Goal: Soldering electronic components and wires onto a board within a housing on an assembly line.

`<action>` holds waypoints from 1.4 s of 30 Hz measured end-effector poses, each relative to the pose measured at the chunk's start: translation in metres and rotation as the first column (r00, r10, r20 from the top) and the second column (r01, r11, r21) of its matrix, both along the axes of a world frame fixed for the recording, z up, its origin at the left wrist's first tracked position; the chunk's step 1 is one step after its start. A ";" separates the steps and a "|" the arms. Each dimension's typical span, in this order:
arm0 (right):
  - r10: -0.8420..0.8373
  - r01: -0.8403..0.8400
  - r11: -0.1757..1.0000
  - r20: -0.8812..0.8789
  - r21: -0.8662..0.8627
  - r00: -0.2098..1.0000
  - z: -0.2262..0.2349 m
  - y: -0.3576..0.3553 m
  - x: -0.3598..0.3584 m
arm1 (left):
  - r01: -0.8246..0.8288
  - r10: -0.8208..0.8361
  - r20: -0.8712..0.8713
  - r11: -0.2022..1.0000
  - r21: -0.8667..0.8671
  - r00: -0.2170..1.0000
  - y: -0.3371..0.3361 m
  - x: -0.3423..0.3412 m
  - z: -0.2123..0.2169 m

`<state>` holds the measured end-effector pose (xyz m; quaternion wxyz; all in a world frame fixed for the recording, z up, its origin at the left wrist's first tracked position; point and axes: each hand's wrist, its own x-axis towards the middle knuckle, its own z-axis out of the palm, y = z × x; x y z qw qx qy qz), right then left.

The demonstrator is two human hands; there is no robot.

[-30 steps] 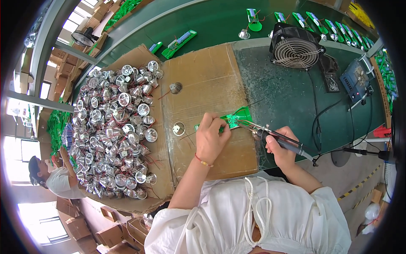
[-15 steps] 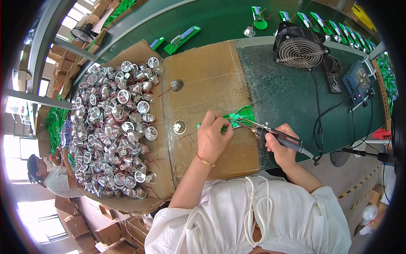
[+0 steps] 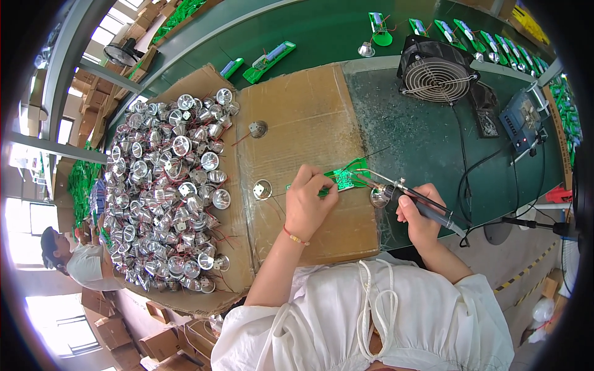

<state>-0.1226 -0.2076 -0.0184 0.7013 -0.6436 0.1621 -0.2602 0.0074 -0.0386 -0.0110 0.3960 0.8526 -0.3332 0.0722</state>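
Observation:
My left hand (image 3: 311, 201) pinches a green plastic casing (image 3: 362, 166) with a small green circuit board and thin wires on it. The fingers cover the casing's left end. My right hand (image 3: 423, 217) is wrapped round a soldering iron (image 3: 428, 211), whose tip points left at the board's right side; I cannot tell if it touches. A thin metal tube runs along the iron to the same spot. Just below the iron's front part shows a silvery reflector cup (image 3: 378, 198). Two loose reflector cups with wires, one nearer (image 3: 262, 189) and one farther (image 3: 258, 128), lie on the cardboard sheet (image 3: 303, 105).
A large heap of reflector cups (image 3: 167, 185) covers the left cardboard. A black fan (image 3: 438, 77) stands at the back, a blue soldering station (image 3: 521, 120) at right with trailing cables. Several green casings (image 3: 269, 62) line the far bench. Another person (image 3: 86, 263) is at far left.
The casing has turned and tilted in my left hand, showing more of the board. My right hand has shifted slightly right with the soldering iron. A reflector cup now shows beneath the iron.

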 end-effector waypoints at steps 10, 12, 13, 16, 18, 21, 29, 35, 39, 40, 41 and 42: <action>0.009 -0.008 0.998 -0.019 0.066 1.000 -0.003 -0.008 0.004 | 0.024 -0.024 -0.104 1.000 0.000 0.994 0.004 0.004 0.006; -0.007 0.007 0.998 -0.011 0.063 1.000 -0.004 -0.015 0.004 | 0.031 -0.034 -0.093 0.999 -0.032 0.995 0.004 0.006 0.014; -0.030 0.031 0.998 -0.011 0.048 0.999 -0.004 -0.019 0.003 | 0.032 -0.033 -0.033 0.999 -0.027 0.999 0.006 0.009 0.024; -0.085 0.085 0.995 -0.002 0.053 0.996 -0.008 -0.030 0.003 | 0.076 -0.122 0.094 0.919 0.386 0.988 0.024 0.022 0.041; -0.121 0.121 0.992 0.001 0.021 0.993 -0.010 -0.035 0.010 | 0.088 -0.099 -0.011 0.828 0.554 0.995 0.024 0.032 0.034; -0.178 0.179 0.984 -0.028 0.019 0.984 -0.012 -0.044 0.013 | 0.083 -0.048 -0.082 0.853 0.515 0.995 0.003 0.067 0.035; -0.156 0.172 0.973 -0.110 0.155 0.982 -0.022 -0.048 0.014 | -0.194 0.180 0.074 0.939 0.285 0.981 -0.116 0.259 0.000; -0.150 0.171 0.973 -0.141 0.156 0.979 -0.021 -0.050 0.019 | -0.412 0.375 0.171 0.835 0.365 0.911 -0.076 0.297 0.003; -0.090 0.123 0.977 -0.188 0.173 0.978 -0.019 -0.048 0.023 | -0.226 0.261 0.037 0.749 0.622 0.965 -0.038 0.279 0.023; -0.077 0.103 0.978 -0.146 0.183 0.986 -0.019 -0.048 0.026 | -0.269 0.243 0.123 0.774 0.574 0.962 -0.033 0.261 0.026; -0.104 0.129 0.980 -0.158 0.154 0.982 -0.019 -0.048 0.026 | -0.265 0.256 0.103 0.748 0.609 0.961 -0.038 0.237 0.027; -0.116 0.138 0.982 -0.161 0.133 0.980 -0.021 -0.049 0.025 | -0.275 0.284 0.093 0.711 0.647 0.954 -0.041 0.205 0.031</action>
